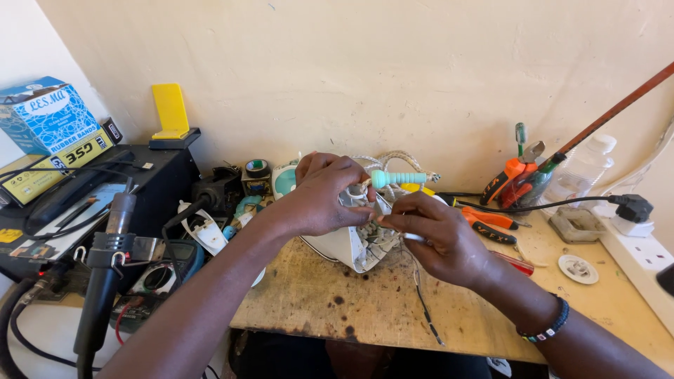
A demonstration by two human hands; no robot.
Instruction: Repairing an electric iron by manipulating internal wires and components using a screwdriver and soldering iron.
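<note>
I have both hands on the white iron (347,247) at the desk's (365,302) centre. My left hand (319,196) clutches its opened shell; my right hand (439,235) pinches wires inside. The casing is off, the wiring unfinished. The teal screwdriver (399,178) sits at twelve o'clock.

At frame centre I see the left hand (319,196) closed over the top of an opened white appliance (347,245) that rests on the wooden tabletop (337,302). The right hand (439,235) pinches wiring at its exposed inside. A teal-handled screwdriver (398,178) lies across the top, just beside the left fingers (351,184). Orange-handled pliers (491,224) lie right of the hands. A white power strip (642,260) sits at the right edge, a black hot-air handpiece (105,274) at lower left.
</note>
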